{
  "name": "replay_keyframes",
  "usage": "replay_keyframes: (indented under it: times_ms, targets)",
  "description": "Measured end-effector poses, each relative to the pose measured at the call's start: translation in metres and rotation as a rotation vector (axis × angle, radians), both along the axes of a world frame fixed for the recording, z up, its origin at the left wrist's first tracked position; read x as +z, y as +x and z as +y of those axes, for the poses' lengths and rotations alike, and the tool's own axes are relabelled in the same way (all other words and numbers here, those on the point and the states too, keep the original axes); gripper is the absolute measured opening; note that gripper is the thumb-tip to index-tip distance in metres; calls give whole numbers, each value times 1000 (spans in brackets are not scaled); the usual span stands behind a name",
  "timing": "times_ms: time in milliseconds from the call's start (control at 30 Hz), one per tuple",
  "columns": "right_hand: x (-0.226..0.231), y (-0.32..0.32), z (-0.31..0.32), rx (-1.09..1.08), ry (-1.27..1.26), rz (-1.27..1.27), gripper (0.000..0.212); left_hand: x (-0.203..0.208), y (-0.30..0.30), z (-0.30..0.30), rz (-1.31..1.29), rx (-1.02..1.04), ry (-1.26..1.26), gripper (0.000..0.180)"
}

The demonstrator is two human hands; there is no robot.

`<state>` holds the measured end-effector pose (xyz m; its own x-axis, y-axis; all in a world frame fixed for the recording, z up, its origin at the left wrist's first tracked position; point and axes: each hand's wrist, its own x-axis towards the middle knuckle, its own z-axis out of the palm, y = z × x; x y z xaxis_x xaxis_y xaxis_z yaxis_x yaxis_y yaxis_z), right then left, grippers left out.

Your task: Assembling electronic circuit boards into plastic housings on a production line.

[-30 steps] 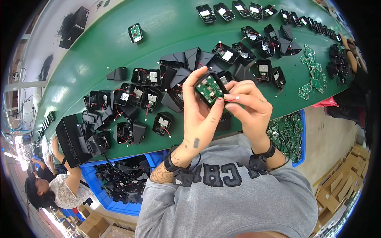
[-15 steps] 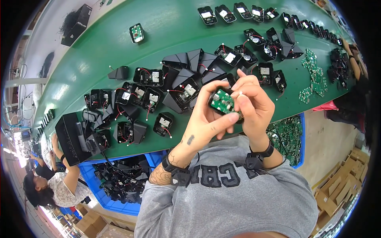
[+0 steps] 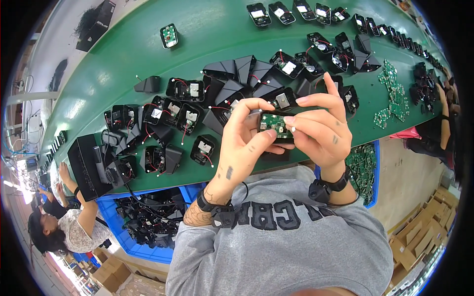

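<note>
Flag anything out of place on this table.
One black case holding a green board sits oddly alone at upper left, away from the other cases. Loose boards lie untidily heaped at right. No damage is evident.

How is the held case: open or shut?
Open: the case has no lid on the side facing us, so its green board shows inside.

Cardboard boxes lie lower right, a black box upper left, a co-worker lower left.
</note>
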<state>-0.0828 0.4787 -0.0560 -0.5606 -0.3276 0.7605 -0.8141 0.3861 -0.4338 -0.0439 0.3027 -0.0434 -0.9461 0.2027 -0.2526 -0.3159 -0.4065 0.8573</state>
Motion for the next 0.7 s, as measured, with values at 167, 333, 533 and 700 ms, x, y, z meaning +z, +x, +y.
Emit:
replay_keyframes:
  times_ms: [167,333,533,700]
  targets:
    - [-6,0,-4,3,-95,-36,16,-1,2,1,13,-4,-11,41]
    - [-4,1,3,164,-8,-267,5,-10,5,2,215,163,-165,39]
    - [-5,9,-7,36,45,-361,7,-14,7,3,458,242,-455,40]
    - [-9,8,-10,27,10,-334,8,-14,8,5,559,271,-586,42]
